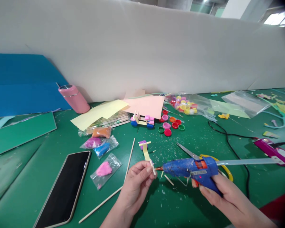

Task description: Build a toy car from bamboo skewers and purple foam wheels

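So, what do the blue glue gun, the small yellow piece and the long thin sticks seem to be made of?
Glue gun: likely hard plastic, with a slight sheen and a copper-coloured metal tip. Small yellow piece in the left hand: probably matte paper or thin foam, flat and dull. Long sticks: apparently pale bare wood or bamboo.

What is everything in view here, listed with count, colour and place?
glue gun: one, blue, in the right hand, nozzle at the stick piece
stick piece: one, pale, pinched in the left hand
scissors: one, yellow handles, behind the glue gun
phone: one, black, lower left
long sticks: two, pale wood, centre left
clay bags: several; orange, purple, blue, pink; left of centre
bottle caps: many, mixed colours, centre back
small cart model: one, by the pink paper
tumbler: one, pink, back left
table: green
left hand: lower centre
right hand: lower right
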